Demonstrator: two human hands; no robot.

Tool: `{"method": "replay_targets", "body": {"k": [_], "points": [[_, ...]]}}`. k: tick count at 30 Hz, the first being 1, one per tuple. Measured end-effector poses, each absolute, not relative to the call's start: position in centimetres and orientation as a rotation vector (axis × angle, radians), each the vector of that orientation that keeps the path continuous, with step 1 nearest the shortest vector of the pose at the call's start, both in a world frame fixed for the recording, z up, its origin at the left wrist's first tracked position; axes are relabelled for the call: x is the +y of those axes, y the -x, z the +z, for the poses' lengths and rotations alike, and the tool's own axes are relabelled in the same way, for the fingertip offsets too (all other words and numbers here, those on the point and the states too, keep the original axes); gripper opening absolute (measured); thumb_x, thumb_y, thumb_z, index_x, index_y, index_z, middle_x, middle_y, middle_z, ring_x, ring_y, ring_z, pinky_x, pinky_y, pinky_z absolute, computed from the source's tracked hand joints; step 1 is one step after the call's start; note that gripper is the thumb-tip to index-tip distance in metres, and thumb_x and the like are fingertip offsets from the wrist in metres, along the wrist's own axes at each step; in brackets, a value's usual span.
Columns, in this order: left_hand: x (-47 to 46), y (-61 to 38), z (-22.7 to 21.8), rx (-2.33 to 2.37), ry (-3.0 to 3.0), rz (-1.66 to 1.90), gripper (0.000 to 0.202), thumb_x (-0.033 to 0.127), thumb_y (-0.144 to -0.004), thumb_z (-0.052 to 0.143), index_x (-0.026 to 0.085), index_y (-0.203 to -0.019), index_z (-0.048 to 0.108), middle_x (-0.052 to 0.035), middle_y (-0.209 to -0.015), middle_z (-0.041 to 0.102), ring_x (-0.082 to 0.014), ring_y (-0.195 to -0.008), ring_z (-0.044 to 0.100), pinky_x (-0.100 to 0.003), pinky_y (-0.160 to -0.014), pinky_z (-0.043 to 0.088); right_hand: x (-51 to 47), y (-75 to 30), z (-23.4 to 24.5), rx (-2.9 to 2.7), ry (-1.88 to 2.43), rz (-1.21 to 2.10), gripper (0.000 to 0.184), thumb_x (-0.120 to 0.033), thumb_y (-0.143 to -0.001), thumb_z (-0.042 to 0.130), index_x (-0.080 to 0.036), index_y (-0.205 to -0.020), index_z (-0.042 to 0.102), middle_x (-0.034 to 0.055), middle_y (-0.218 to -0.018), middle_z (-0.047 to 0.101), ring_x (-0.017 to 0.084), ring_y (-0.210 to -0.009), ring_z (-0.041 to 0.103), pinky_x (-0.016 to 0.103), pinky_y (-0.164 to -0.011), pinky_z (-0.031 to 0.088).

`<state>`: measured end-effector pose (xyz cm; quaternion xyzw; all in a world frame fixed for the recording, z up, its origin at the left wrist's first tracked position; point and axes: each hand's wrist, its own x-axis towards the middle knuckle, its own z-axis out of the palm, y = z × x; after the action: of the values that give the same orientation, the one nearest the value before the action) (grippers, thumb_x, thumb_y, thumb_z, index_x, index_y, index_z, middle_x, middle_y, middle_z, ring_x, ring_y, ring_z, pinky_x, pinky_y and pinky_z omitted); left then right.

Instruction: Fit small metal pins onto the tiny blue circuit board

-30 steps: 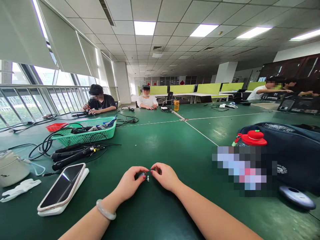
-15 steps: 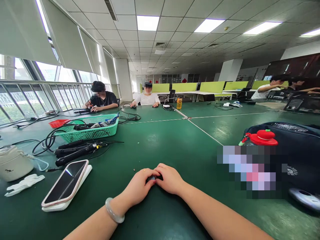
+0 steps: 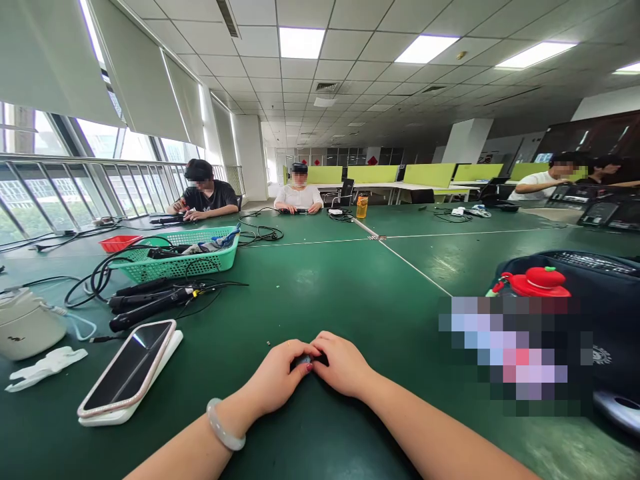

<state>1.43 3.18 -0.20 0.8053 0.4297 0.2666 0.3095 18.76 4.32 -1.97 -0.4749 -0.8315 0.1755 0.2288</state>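
Both hands meet low over the green table (image 3: 320,280), fingertips touching in front of me. My left hand (image 3: 277,373) is closed, its thumb and fingers curled round a small grey object (image 3: 303,361). Only a sliver of that object shows, so its kind is unclear. My right hand (image 3: 345,363) presses against its other side with bent, closed fingers. A tiny crumb (image 3: 269,343) lies on the table just beyond my left hand. A pale bangle (image 3: 225,425) circles my left wrist.
To the left are a phone (image 3: 127,367) on a white item, crumpled tissue (image 3: 47,368), a cream pouch (image 3: 27,327), black cables and rods (image 3: 150,307), and a green basket (image 3: 180,267). A red-lidded bottle (image 3: 543,281) and dark bag (image 3: 600,287) stand right. People sit across the table.
The view has shifted slightly. My hands stay together with only small finger movement. Across the table, the person in white has brought their hands closer together at a dark item.
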Motion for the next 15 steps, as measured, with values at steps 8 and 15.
{"method": "replay_targets", "body": {"k": [8,15], "points": [[3.36,-1.33,-0.19,1.111,-2.185,0.643,0.023,0.016,-0.079,0.051,0.024,-0.096,0.065,-0.0018,-0.096,0.066,-0.017,-0.09,0.058,-0.028,-0.084,0.043,4.33,-19.03,-2.07,-2.287,1.287,0.532,0.011,-0.019,-0.076,0.054,-0.022,-0.082,0.063,0.0004,-0.089,0.059,0.013,-0.08,0.056,0.023,-0.07,0.04],[3.1,-1.54,0.29,1.086,-2.232,0.607,0.023,0.015,-0.08,0.05,0.023,-0.095,0.066,-0.0025,-0.097,0.066,-0.0168,-0.091,0.058,-0.028,-0.085,0.043,4.13,-18.97,-1.44,-2.3,1.308,0.55,0.013,-0.018,-0.075,0.054,-0.021,-0.084,0.063,0.0005,-0.088,0.059,0.013,-0.079,0.056,0.023,-0.07,0.04]]}}
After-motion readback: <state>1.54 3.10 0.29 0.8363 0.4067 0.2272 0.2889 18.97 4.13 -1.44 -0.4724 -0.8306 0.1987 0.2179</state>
